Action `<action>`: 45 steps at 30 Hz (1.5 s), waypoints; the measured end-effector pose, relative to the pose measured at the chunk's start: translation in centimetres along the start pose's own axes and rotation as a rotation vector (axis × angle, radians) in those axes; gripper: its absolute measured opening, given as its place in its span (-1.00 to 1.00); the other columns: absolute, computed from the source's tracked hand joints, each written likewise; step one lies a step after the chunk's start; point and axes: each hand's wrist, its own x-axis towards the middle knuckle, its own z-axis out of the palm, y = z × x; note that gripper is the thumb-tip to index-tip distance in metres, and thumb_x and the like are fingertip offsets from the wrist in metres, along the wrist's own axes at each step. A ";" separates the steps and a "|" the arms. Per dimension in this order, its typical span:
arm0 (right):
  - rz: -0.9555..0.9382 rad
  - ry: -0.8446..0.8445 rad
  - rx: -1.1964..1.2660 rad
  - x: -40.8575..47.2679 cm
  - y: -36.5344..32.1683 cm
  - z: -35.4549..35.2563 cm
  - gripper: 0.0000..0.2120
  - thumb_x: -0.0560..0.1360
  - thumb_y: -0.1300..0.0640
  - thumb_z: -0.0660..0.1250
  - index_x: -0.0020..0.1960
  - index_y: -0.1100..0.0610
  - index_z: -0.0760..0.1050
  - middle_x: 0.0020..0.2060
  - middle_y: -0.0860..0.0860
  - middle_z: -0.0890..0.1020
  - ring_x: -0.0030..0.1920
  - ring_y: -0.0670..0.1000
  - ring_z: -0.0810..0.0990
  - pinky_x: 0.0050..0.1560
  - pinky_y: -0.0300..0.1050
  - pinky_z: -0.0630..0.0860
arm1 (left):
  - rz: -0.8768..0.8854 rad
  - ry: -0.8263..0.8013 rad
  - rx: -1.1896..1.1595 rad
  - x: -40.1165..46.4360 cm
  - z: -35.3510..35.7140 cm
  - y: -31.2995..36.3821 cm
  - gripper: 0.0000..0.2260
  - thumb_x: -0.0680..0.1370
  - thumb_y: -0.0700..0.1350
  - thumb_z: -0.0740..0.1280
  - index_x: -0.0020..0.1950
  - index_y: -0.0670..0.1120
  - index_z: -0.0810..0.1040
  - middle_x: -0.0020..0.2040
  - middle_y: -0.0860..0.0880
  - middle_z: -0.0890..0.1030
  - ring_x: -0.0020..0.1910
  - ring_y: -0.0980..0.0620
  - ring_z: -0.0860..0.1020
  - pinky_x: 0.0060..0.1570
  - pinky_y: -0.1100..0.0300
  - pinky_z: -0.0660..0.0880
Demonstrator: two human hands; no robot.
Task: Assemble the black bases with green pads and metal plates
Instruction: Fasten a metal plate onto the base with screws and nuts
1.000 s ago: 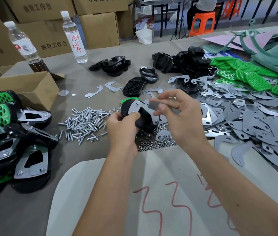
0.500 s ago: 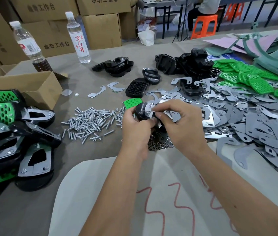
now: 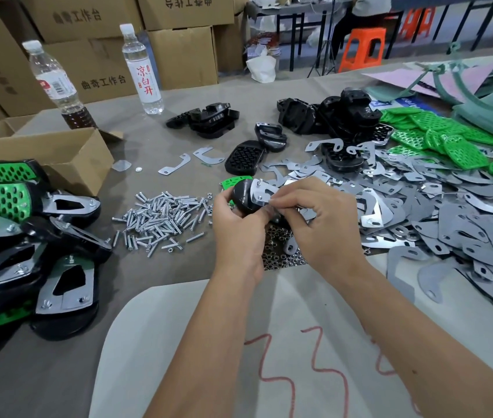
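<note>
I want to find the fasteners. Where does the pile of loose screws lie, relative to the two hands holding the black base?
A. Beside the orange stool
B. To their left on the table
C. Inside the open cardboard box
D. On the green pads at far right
B: the loose screws lie on the table, left of the left hand, right hand and black base.

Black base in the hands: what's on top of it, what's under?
A metal plate lies on top of the black base, with a green pad showing behind it. Left hand and right hand cover its underside and near end.
</note>
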 end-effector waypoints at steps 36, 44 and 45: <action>0.853 -0.082 0.749 0.7 1.1 -0.8 -0.93 0.64 0.23 0.38 0.01 0.23 0.58 -0.21 0.12 0.75 -0.26 0.12 0.75 -0.25 -0.04 0.69 | -0.006 -0.153 -0.098 0.6 -1.3 1.2 -0.72 0.63 -0.22 0.35 0.35 -0.21 0.56 0.18 -0.21 0.70 0.09 -0.14 0.69 0.06 0.00 0.67; 0.565 -0.222 0.156 0.4 1.4 -0.6 -0.87 0.64 0.01 0.37 0.00 0.06 0.58 -0.26 -0.04 0.69 -0.32 0.05 0.65 -0.31 0.01 0.63 | 0.036 0.057 -0.056 1.5 -1.9 1.3 -0.78 0.60 -0.34 0.37 0.24 -0.19 0.58 0.11 -0.19 0.72 0.09 -0.16 0.71 0.02 -0.01 0.69; 0.447 -0.311 -0.014 0.3 1.6 -0.7 -0.90 0.62 0.00 0.40 0.01 0.03 0.59 -0.23 -0.08 0.67 -0.28 -0.02 0.61 -0.21 0.00 0.59 | 0.036 0.088 -0.069 1.9 -2.2 1.5 -0.79 0.59 -0.34 0.38 0.22 -0.20 0.59 0.09 -0.18 0.72 0.06 -0.14 0.71 0.01 -0.01 0.69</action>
